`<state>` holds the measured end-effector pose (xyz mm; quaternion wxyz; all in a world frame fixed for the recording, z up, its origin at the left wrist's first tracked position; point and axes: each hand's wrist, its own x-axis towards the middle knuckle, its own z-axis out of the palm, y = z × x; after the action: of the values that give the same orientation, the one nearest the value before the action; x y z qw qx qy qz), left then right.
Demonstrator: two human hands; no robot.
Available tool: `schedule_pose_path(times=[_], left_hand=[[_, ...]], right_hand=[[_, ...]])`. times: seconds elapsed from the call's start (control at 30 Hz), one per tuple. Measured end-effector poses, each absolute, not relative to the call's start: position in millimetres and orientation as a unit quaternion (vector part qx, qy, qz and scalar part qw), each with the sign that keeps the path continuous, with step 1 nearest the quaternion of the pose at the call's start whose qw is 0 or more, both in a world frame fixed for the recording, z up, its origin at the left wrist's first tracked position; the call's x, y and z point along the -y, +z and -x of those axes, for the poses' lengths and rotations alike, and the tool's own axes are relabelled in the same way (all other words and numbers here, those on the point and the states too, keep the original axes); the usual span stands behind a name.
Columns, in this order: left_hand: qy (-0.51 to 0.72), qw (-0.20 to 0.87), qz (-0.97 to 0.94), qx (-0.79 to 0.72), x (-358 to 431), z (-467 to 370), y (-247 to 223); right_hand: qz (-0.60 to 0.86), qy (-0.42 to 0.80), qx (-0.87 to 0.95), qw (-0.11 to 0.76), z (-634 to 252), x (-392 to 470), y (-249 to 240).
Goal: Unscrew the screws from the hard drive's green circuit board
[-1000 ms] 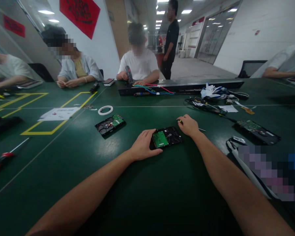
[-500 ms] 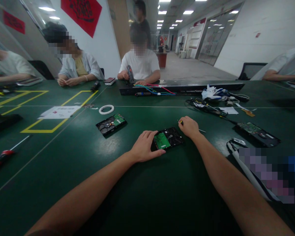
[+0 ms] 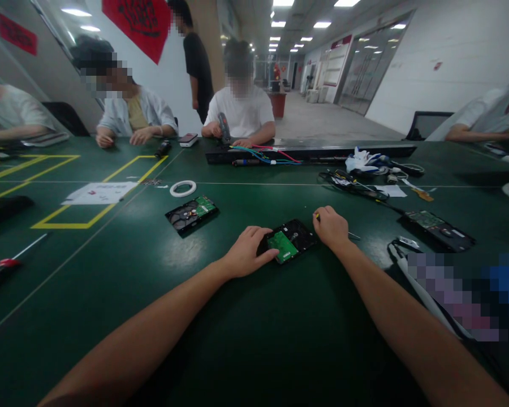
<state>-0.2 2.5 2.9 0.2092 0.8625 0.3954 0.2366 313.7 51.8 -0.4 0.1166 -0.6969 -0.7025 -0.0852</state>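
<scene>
A hard drive (image 3: 296, 236) lies on the green table in front of me, its green circuit board facing up. My left hand (image 3: 251, 251) grips its left end, fingers over the far side and thumb on the near edge of the board. Just off the drive's right end, my right hand (image 3: 331, 226) is closed round a small screwdriver (image 3: 354, 236). A bit of its yellow-and-black handle shows at the fingers and the thin metal shaft sticks out behind the hand, pointing away from the drive. Most of the handle is hidden in the palm.
Another opened hard drive (image 3: 192, 215) lies to the left, a third drive (image 3: 439, 229) to the right. Around them are a white ring (image 3: 182, 189), a red-and-black screwdriver (image 3: 2, 272), cables (image 3: 352, 185) and white gloves (image 3: 362, 160). Several people sit around the table; one stands behind.
My right hand has shifted slightly right and nearer with the screwdriver. The drive has turned a little under my left hand. The standing person has moved left.
</scene>
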Motion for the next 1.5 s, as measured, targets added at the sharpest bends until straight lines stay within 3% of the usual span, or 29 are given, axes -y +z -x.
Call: schedule_pose_path(times=[0.13,0.6,1.5], left_hand=[[0.205,0.238,-0.878,-0.362,-4.2,8.7,9.3],[0.199,0.145,-0.906,-0.345,9.3,-7.1,5.3],[0.247,0.128,-0.87,-0.407,2.0,-9.1,-12.0]], right_hand=[[0.688,-0.089,0.708,0.136,-311.9,-44.3,2.0],[0.602,-0.101,0.766,0.204,-286.9,-28.4,15.0],[0.467,-0.054,0.872,0.14,-249.1,-7.7,23.9]])
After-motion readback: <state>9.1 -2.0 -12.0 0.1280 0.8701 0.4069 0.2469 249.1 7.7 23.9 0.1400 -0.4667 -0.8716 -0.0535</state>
